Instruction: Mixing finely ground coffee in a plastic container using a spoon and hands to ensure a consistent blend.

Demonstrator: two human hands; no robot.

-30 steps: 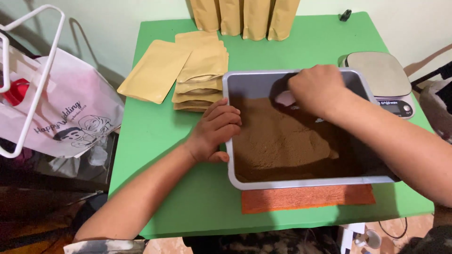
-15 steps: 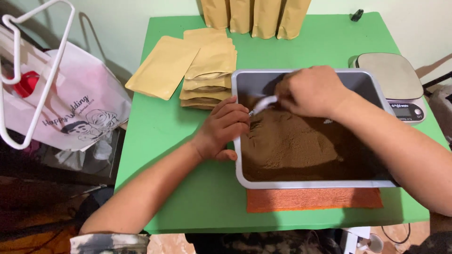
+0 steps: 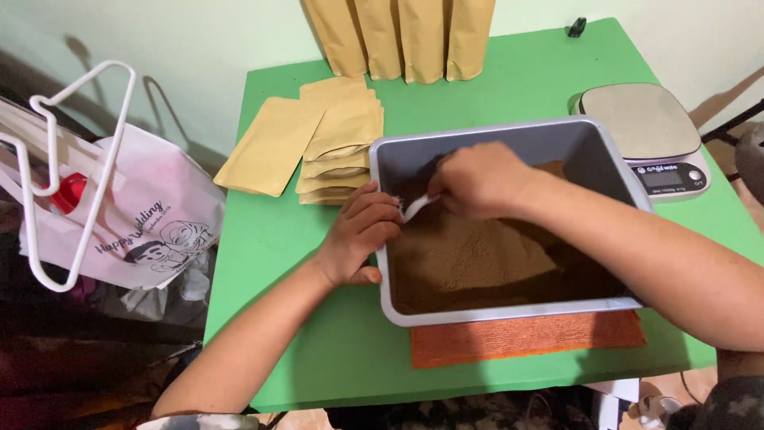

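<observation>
A grey rectangular tray (image 3: 509, 311) holds a heap of brown powder (image 3: 477, 259) and stands on a green table (image 3: 286, 239). My left hand (image 3: 362, 231) grips the tray's left rim. Inside the tray, over the powder near the left wall, my right hand (image 3: 477, 179) is closed around a small white scoop (image 3: 415, 207); only its tip shows below the fingers.
A stack of flat tan pouches (image 3: 338, 151) and one loose pouch (image 3: 267, 147) lie left of the tray. Upright tan bags (image 3: 402, 36) line the back edge. A kitchen scale (image 3: 649, 131) is at the right. An orange mat (image 3: 525, 336) lies under the tray. A white bag (image 3: 135, 215) hangs at left.
My right hand with the scoop has moved from the tray's back right toward its left wall, close to my left hand. The left hand has stayed on the rim.
</observation>
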